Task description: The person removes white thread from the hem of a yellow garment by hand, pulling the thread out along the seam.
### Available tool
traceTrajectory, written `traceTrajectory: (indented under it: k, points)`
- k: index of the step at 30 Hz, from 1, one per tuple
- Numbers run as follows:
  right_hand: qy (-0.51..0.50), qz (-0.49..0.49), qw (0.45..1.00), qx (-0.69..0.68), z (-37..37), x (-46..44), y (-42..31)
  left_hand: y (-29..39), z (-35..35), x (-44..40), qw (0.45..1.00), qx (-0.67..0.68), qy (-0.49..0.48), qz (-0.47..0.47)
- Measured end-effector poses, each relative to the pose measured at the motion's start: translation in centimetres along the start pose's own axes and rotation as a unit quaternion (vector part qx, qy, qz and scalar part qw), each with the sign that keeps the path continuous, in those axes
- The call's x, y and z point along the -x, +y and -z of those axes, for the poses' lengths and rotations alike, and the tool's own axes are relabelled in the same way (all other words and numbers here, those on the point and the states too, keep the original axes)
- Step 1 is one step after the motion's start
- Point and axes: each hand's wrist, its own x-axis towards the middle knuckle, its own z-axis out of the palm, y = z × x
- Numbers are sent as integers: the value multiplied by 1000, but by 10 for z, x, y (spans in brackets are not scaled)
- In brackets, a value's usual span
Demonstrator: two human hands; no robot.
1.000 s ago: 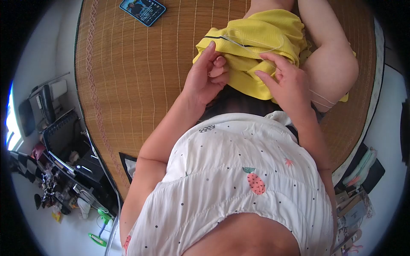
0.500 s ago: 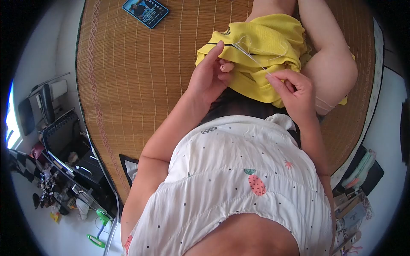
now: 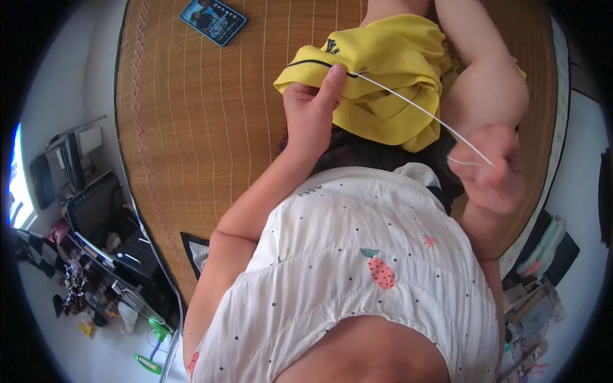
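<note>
A yellow cloth (image 3: pixel 383 57) with a black line and a small dark mark lies bunched over my lap. My left hand (image 3: pixel 313 108) grips its left edge, thumb on top beside the black line and fingers underneath. White thread (image 3: pixel 424 112) runs taut from the cloth near my left thumb to my right hand (image 3: pixel 491 169). That hand is closed and blurred at the right, near my bent knee, with the thread's end at its fingers. A short loop of thread shows beside it. Whether a needle is there cannot be made out.
A phone (image 3: pixel 212 20) with a lit screen lies on the woven mat (image 3: pixel 204 121) at the upper left. Dark shelving with various items (image 3: pixel 121 236) stands at the far left. Folded cloth (image 3: pixel 543 249) and boxes are at the lower right.
My right hand has moved right and toward me, drawing the loose thread into a taut line. My left hand has closed on the cloth's edge.
</note>
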Motion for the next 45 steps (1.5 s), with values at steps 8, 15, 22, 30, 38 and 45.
traceTrajectory:
  k: [8,15,22,30,38,45]
  points:
    - [104,193,941,259,52,27,-86,-5,9,-8,998,-4,57,-1]
    - [98,170,831,521,89,56,-161,-4,10,-8,999,5,41,30]
    - [58,135,764,629,89,58,-135,-2,8,-13,990,111,14,83]
    - [223,71,761,605,56,6,-22,15,4,-13,926,314,-57,202]
    - [49,121,752,647,4,-39,67,22,1,-3,898,350,-97,250]
    - [97,252,724,635,33,-45,58,31,-17,4,925,290,-71,234]
